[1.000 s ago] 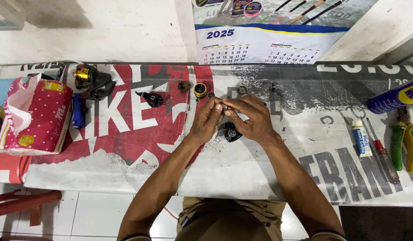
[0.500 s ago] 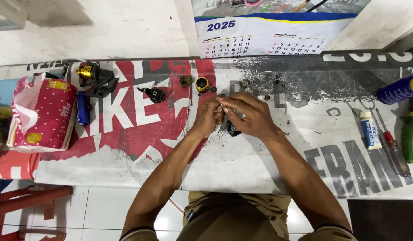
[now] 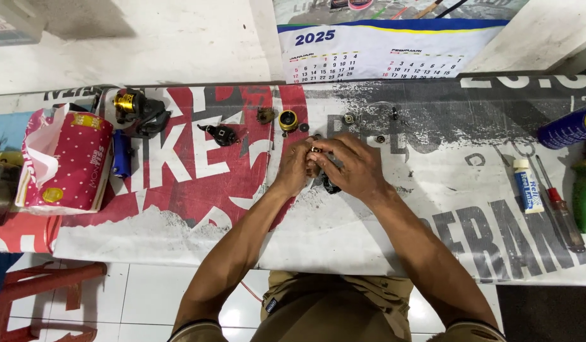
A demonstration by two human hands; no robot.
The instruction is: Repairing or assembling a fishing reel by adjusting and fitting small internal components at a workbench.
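Both hands have stayed pressed together over the middle of the desk since a second ago, shifting only slightly. Left hand (image 3: 297, 166) and right hand (image 3: 351, 166) have their fingers curled shut around a small brass-coloured part (image 3: 315, 150) pinched between the fingertips, with a dark reel piece (image 3: 331, 185) showing just under the right palm. Along the far edge lie a gold spool (image 3: 288, 120), a black reel part (image 3: 220, 134) and tiny loose bits. Near the left end sit a black-and-gold fishing reel (image 3: 138, 113), a blue tube (image 3: 121, 153) and a red dotted tissue pack (image 3: 66, 159). At the right end lie a white grease tube (image 3: 527, 185), a red-handled screwdriver (image 3: 558, 202) and a blue spray can (image 3: 568, 126).
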